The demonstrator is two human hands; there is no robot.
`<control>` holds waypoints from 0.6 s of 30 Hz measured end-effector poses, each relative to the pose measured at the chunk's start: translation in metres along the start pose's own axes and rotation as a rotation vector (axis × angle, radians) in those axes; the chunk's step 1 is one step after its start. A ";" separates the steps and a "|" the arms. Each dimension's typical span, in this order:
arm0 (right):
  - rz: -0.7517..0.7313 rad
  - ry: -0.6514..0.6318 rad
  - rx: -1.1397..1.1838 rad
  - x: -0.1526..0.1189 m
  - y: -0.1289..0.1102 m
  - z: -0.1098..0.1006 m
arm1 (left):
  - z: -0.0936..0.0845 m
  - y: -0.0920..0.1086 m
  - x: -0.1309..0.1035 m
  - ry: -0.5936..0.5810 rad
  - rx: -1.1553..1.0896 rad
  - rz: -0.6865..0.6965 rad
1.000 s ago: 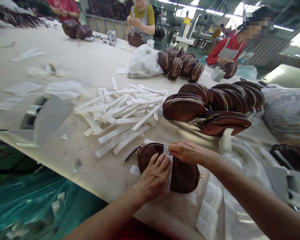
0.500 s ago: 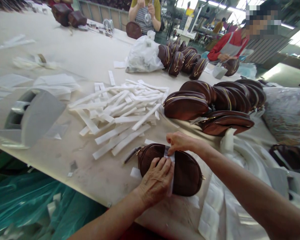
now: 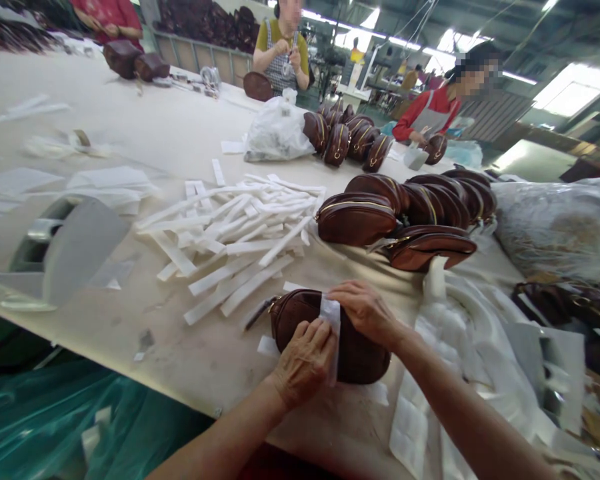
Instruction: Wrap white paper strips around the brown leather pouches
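Note:
A dark brown leather pouch lies on the table in front of me, with a zip pull sticking out at its left end. Around its middle runs a whitish translucent strip. My left hand is closed, its bent fingers pressing the strip and the pouch's front from the left. From the right, my right hand reaches over the pouch's top edge. Its fingers are bent together at the strip's upper end, and its thumb is mostly hidden. The lower end of the strip is partly covered by my left hand.
Loose white strips lie heaped beyond the pouch. Finished-looking brown pouches stand in rows at the right, near a clear plastic bag. A tape dispenser sits at the left. Several co-workers, one in a red top, work across the table.
My right hand has shifted from pressing its thumb on the strip to bending its fingers over the top edge. My left hand stays on the pouch. The camera view has tilted up slightly.

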State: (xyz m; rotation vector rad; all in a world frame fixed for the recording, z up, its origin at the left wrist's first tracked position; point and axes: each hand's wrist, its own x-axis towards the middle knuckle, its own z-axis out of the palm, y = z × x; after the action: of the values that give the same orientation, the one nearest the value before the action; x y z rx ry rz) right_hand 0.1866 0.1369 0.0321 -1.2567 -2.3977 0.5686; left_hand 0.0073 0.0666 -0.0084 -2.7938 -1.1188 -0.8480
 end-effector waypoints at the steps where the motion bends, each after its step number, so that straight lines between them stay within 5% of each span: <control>1: -0.122 0.035 -0.079 -0.013 -0.010 0.007 | 0.001 0.001 -0.002 0.045 -0.019 -0.013; 3: -0.249 0.087 -0.200 -0.038 -0.026 0.024 | 0.004 0.001 -0.005 0.145 -0.059 -0.023; 6: -0.238 0.155 -0.230 -0.064 -0.039 0.040 | 0.005 0.000 -0.006 0.206 -0.130 0.003; 11: -0.184 0.139 0.074 -0.074 -0.042 0.027 | -0.005 -0.005 -0.002 0.126 -0.281 0.039; 15: 0.131 0.184 0.050 -0.062 -0.037 -0.001 | -0.018 -0.017 -0.005 0.160 -0.177 -0.037; 18: 0.414 0.083 -0.125 -0.046 -0.028 -0.013 | -0.026 -0.033 -0.004 0.198 -0.035 -0.367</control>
State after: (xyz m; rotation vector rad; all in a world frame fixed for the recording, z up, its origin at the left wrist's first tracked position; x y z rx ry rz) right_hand 0.1981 0.0860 0.0510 -1.8126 -2.1405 0.4717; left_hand -0.0288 0.0836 0.0058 -2.4933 -1.6169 -1.1503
